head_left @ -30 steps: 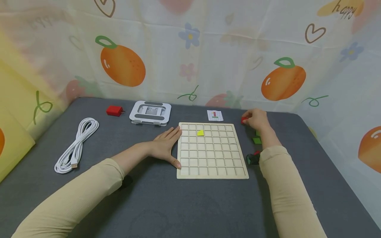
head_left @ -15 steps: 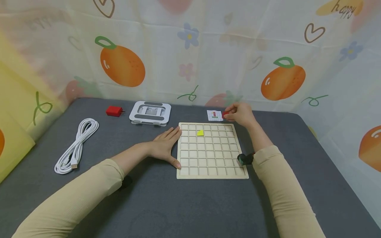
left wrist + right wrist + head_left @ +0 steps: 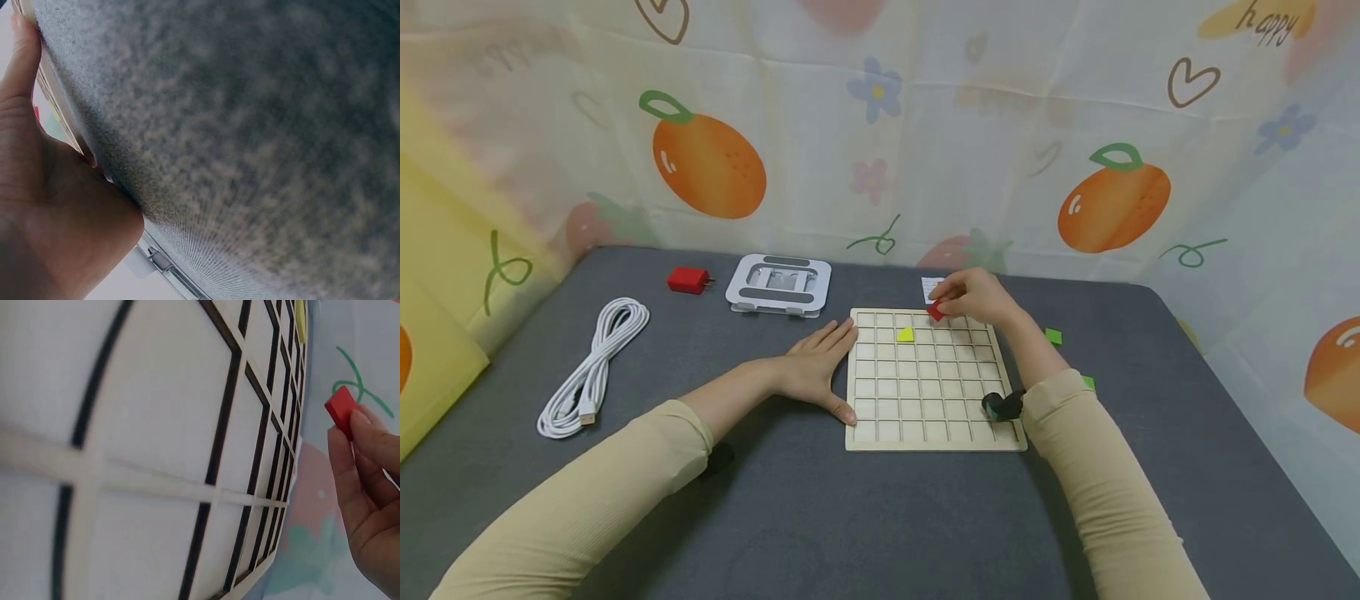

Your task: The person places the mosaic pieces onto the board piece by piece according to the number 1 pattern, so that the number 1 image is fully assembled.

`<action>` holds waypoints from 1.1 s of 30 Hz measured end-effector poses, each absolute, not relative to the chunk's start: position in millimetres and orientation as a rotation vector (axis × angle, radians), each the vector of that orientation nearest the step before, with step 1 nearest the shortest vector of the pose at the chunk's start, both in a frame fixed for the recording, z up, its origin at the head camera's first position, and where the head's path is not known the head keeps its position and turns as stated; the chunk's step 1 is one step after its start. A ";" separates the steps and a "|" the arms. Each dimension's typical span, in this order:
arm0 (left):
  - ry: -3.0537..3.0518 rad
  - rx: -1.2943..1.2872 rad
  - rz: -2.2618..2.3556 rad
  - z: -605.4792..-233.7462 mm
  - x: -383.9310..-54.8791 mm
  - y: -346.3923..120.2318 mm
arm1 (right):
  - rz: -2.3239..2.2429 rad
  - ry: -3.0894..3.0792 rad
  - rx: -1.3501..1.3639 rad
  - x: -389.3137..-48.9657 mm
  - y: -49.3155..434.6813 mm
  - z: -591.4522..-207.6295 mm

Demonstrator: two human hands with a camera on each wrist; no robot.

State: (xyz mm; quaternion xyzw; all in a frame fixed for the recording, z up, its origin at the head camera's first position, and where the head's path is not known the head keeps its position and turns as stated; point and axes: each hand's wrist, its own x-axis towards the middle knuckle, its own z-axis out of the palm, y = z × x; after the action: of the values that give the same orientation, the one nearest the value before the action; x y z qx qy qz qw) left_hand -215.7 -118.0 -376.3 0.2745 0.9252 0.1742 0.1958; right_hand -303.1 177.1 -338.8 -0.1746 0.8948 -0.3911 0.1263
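A wooden grid board (image 3: 925, 408) lies on the dark table, with a yellow tile (image 3: 906, 335) in one of its upper cells. My left hand (image 3: 812, 362) rests at the board's left edge, fingers straight and thumb spread along it. In the head view my right hand (image 3: 973, 297) is over the board's far edge. Its thumb and fingers pinch a small red tile (image 3: 341, 411), which the right wrist view shows held above the grid. A printed pattern card (image 3: 931, 287) is partly hidden behind the right hand.
Green tiles (image 3: 1053, 336) lie right of the board, one partly covered by the right sleeve. Farther left are a grey-white folding stand (image 3: 779, 286), a red plug adapter (image 3: 688, 280) and a coiled white cable (image 3: 597, 362). A patterned curtain (image 3: 820, 167) hangs behind the table.
My right hand has carried the red tile leftward from beyond the board's right side, past the card, to the board's far edge. The left hand has stayed in place.
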 end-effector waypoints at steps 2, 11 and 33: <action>2.592 0.770 0.490 -376.1 -215.7 -118.2 | -1.109 2.581 -0.513 -302.2 174.3 -338.5; 2.584 0.781 0.507 -376.5 -215.8 -119.0 | -0.938 2.592 -0.565 -298.1 164.4 -339.1; 2.589 0.774 0.487 -375.1 -215.2 -118.4 | -0.837 2.582 -0.620 -292.6 157.7 -340.7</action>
State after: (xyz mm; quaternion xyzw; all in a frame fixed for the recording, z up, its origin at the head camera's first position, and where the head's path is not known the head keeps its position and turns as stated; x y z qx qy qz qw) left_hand -215.2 -118.4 -375.1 0.2766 0.9244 0.1739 0.1968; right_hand -292.6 157.7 -340.7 -0.2190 0.9126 -0.2959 0.1777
